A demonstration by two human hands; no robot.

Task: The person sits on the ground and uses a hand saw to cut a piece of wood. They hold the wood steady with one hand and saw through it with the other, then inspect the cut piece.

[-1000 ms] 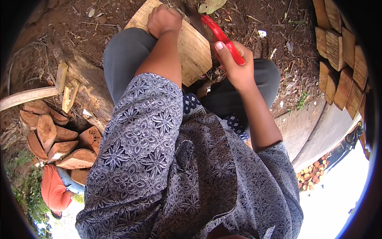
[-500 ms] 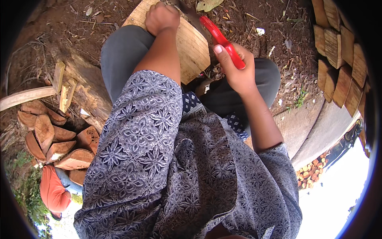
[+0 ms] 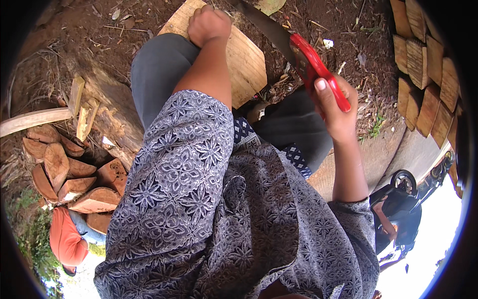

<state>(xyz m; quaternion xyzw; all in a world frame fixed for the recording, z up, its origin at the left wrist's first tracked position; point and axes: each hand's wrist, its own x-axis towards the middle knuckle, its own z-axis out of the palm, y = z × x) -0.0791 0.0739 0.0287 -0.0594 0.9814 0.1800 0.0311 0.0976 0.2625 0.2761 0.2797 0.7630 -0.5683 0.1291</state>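
A pale wooden board [image 3: 245,65] with an angled near end lies between my knees at the top of the view. My left hand [image 3: 209,26] is closed at the board's upper part, its fingertips hidden from me. To the right, my right hand [image 3: 339,110] grips the red handle of a handsaw [image 3: 307,60], thumb lying along the side. The dark saw blade runs up and left from the handle, past the right side of the board, and leaves the view at the top.
Split logs [image 3: 69,174] are heaped at the left beside a weathered trunk [image 3: 107,112]. Cut wood blocks [image 3: 430,79] are stacked at the right. A person in an orange shirt [image 3: 67,236] is at lower left. At lower right, someone rides a dark motorbike [image 3: 401,212].
My right hand has drawn the saw to the right and toward me, so more of its blade shows. My left hand stays on the board. The motorbike has come into view.
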